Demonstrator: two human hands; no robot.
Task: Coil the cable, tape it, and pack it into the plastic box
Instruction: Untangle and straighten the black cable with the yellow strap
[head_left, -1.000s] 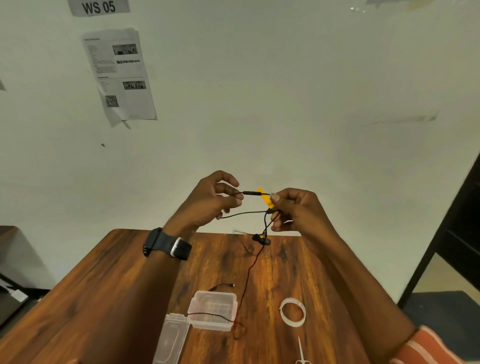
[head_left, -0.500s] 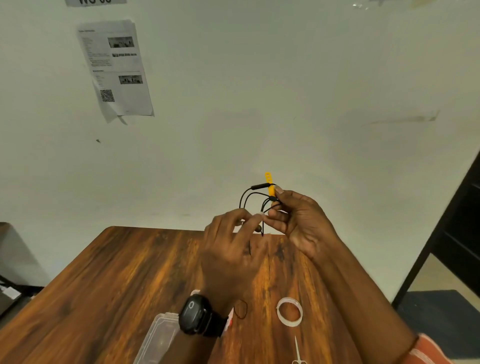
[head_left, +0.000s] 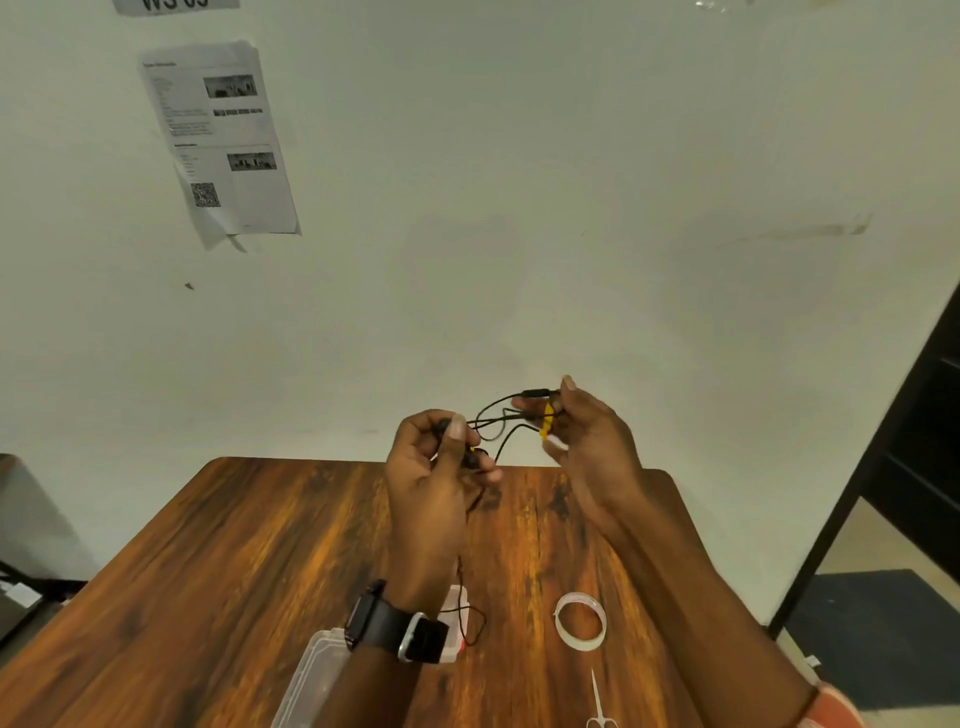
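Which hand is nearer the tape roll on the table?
Right. The right hand is raised above and behind the tape roll, holding the cable; the left hand is farther to its left.

A printed paper sheet (head_left: 221, 140) with a QR code hangs on the white wall (head_left: 571, 182) at ten o'clock. Small scissors (head_left: 598, 704) lie on the wooden table (head_left: 208, 571) at five o'clock. A dark frame (head_left: 893, 467) stands at three o'clock.
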